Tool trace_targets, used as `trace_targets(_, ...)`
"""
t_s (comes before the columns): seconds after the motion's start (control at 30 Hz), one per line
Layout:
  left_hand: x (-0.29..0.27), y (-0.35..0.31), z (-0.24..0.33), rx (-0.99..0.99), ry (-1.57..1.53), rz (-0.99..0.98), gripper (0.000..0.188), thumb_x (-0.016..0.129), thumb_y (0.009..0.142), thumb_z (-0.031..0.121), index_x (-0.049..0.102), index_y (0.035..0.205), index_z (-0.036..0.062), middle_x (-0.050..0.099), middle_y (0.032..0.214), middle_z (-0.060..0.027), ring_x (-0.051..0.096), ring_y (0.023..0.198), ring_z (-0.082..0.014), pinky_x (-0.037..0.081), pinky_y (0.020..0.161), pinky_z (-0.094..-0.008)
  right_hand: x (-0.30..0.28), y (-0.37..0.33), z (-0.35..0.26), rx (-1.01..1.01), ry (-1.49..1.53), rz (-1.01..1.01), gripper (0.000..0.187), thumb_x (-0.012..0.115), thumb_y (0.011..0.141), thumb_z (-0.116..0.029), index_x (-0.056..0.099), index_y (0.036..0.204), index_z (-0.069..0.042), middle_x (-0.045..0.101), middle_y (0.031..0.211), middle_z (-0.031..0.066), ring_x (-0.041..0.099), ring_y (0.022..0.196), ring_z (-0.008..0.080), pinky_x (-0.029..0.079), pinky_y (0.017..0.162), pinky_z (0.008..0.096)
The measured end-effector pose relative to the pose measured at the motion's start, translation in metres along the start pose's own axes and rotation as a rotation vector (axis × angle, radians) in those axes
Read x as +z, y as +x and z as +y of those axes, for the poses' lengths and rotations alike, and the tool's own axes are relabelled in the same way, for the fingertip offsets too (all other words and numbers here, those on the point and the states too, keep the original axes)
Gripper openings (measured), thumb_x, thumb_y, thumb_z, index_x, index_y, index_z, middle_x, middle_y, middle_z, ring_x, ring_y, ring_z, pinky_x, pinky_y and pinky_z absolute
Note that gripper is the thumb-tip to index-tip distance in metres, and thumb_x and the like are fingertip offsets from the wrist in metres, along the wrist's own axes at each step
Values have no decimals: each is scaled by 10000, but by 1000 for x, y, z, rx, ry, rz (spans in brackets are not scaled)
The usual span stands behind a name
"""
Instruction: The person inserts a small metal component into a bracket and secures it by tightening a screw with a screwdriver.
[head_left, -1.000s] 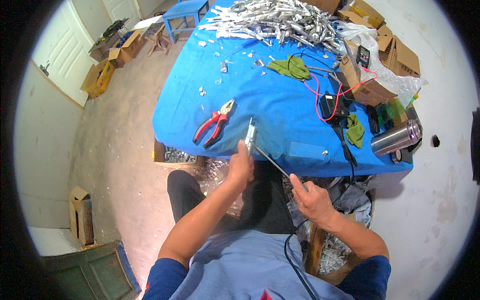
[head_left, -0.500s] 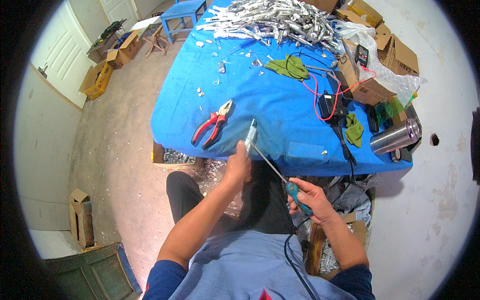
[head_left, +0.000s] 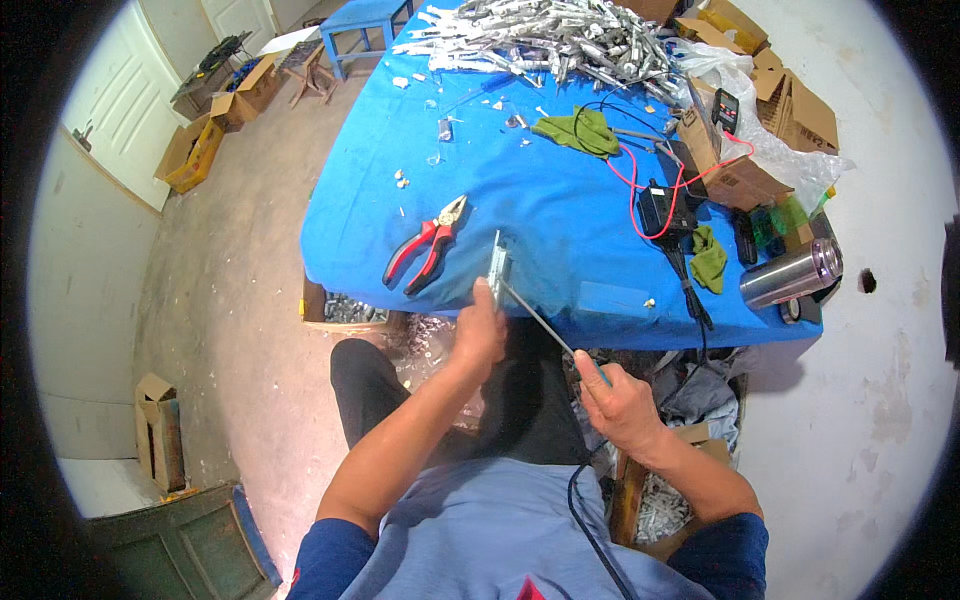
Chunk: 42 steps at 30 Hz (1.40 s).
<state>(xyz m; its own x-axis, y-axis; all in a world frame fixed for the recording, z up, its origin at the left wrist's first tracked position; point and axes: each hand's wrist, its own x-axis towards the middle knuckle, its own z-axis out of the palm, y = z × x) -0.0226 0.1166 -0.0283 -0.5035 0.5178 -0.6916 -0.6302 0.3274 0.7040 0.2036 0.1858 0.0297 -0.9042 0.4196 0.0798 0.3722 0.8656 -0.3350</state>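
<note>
My left hand [head_left: 482, 328] is closed around the lower end of a slim silvery metal part [head_left: 498, 270], held upright at the front edge of the blue-covered table. In my closed right hand [head_left: 622, 410] is a screwdriver [head_left: 541, 321], its handle mostly hidden by the fingers. The long shaft slants up to the left, its tip meeting the part just above my left fingers; the exact contact is too small to tell. Left of the part, pliers [head_left: 441, 227] with red and black handles lie on the blue cloth [head_left: 370, 225].
A heap of silvery parts [head_left: 540, 40] covers the table's far end. Along the right are a green rag [head_left: 578, 133], a black power adapter [head_left: 662, 210] with cables, a steel flask [head_left: 790, 275] and cardboard boxes [head_left: 745, 185]. Below the front edge stands a box of metal pieces [head_left: 350, 312].
My right hand has turned over and closed more fully around the screwdriver, covering the blue-green handle. The metal part in my left hand has tipped to a more upright angle.
</note>
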Motion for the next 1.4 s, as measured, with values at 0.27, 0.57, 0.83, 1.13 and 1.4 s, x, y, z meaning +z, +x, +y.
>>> trace_targets(0.27, -10, 6, 3, -14, -21, -20, 644, 400, 908, 751, 303, 596, 196, 245, 532, 43, 241, 441, -141, 229, 448, -310, -15, 11, 7, 646, 1350, -273, 429, 558, 988, -179, 508, 1394, -48, 612, 861, 29, 533, 591, 48, 404, 416, 202)
trace_targets(0.57, -12, 4, 3, -3, -32, -47, 631, 394, 922, 729, 363, 631, 170, 299, 539, 33, 286, 438, -143, 253, 430, -313, 5, 6, -3, 737, 1645, -214, 470, 554, 988, -183, 460, 1432, -62, 629, 877, 72, 557, 589, 77, 440, 451, 198)
trace_targets(0.83, -8, 4, 3, -9, -61, -16, 642, 400, 907, 754, 340, 615, 186, 282, 533, 36, 253, 432, -128, 224, 426, -303, -10, 14, 0, 541, 1094, -219, 440, 555, 991, -192, 508, 1417, -96, 610, 830, 25, 523, 548, 65, 418, 463, 200)
trace_targets(1.13, -12, 11, -2, 12, -12, -40, 632, 393, 925, 731, 336, 609, 186, 273, 526, 46, 244, 428, -123, 216, 423, -301, -3, 11, 8, 808, 1574, -262, 441, 552, 990, -190, 493, 1417, -98, 613, 847, 54, 517, 553, 70, 369, 411, 188)
trace_targets(1.4, -9, 1, 6, -19, -61, -57, 636, 384, 927, 734, 322, 607, 187, 272, 517, 48, 239, 417, -125, 212, 421, -301, 8, 7, -4, 782, 1529, -207, 457, 551, 999, -205, 460, 1425, -64, 614, 845, 78, 521, 556, 80, 382, 413, 188)
